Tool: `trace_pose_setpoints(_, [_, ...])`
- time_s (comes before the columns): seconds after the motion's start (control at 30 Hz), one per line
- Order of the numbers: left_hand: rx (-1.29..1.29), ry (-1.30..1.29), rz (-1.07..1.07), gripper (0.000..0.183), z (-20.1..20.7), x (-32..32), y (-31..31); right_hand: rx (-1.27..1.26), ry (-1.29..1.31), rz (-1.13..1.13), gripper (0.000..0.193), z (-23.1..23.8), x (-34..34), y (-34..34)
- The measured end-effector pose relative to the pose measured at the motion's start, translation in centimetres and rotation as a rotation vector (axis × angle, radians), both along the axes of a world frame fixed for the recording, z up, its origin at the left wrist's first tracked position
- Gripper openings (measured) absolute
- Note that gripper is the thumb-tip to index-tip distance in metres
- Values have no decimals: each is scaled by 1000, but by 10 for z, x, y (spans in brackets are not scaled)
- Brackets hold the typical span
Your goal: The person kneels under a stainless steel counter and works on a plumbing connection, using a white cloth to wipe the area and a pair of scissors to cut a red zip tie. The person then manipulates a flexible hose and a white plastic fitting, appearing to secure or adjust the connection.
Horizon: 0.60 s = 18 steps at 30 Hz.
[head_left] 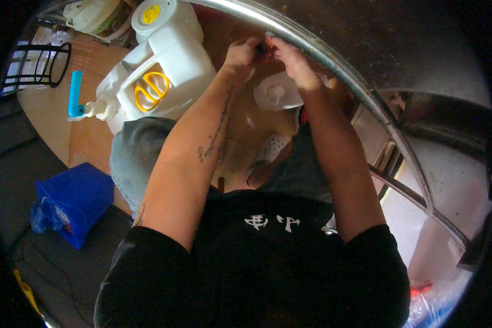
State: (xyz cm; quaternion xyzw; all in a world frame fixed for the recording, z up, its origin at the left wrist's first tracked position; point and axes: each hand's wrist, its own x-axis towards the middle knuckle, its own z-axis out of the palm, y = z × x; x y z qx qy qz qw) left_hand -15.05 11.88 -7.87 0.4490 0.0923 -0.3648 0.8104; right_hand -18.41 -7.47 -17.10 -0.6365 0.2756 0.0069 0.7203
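At the top of the head view, both my arms reach forward, close beside a curved metal rail [311, 49]. My left hand [240, 54] is closed, its fingers turned toward a small dark and red thing [268, 41]. On the other side of that thing, my right hand [291, 59] is closed on it too. Fingers and shadow hide most of it, so its kind cannot be made out. Below my right hand lies a whitish translucent plastic container [279, 92].
Left of my arms stands a white water jug [186, 65] with a blue-handled tap [75, 93] and yellow-handled scissors [152, 90]. A blue bin [85, 199], a black wire rack [38, 63] and a white round tub [158, 16] are also leftward. A dark tabletop [410, 44] lies beyond the rail.
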Motion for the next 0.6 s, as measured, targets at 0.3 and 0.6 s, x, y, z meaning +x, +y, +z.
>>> trace_pose_setpoints(0.3, [10, -103, 27, 18, -4, -2, -15, 303, -414, -13, 30, -38, 16, -18])
trace_pose_setpoints(0.6, [300, -193, 385, 22, -14, -18, -51, 278, -145, -171, 32, -49, 17, -21])
